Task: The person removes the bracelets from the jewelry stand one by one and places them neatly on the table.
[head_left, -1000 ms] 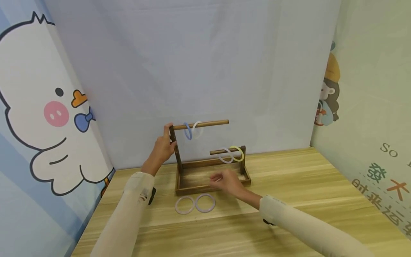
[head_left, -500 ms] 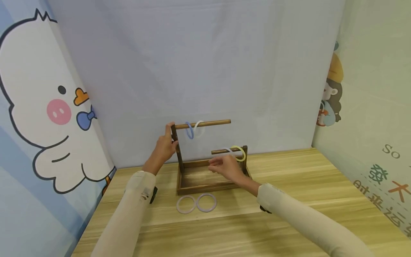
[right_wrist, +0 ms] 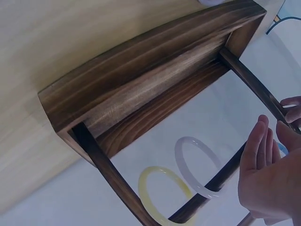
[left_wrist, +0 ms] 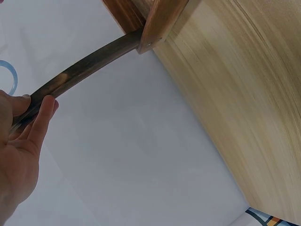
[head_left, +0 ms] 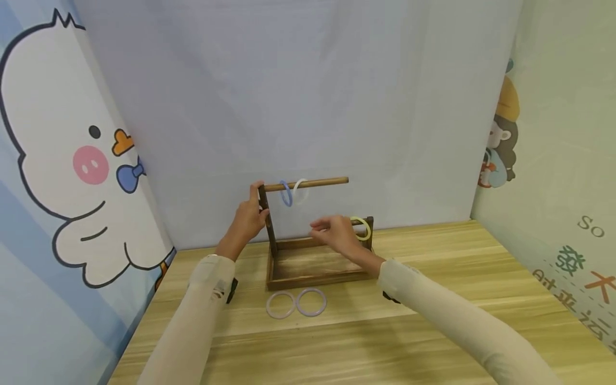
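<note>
My left hand grips the tall left post of a dark wooden rack near its top. In the left wrist view, thumb and fingers wrap that post. A blue ring and a white ring hang on the upper bar. My right hand is at the free end of the lower bar, fingers nearly straight, nothing visible between them and the thumb. A yellow ring and a pale lavender ring hang on that bar; the hand hides the lavender one in the head view.
The rack's shallow tray base stands on a wood-grain table. A pinkish ring and a purple ring lie side by side before it. A pale curtain hangs behind.
My right hand has risen from in front of the tray to the lower bar, covering the lavender ring in the head view. The left hand keeps its grip on the post.
</note>
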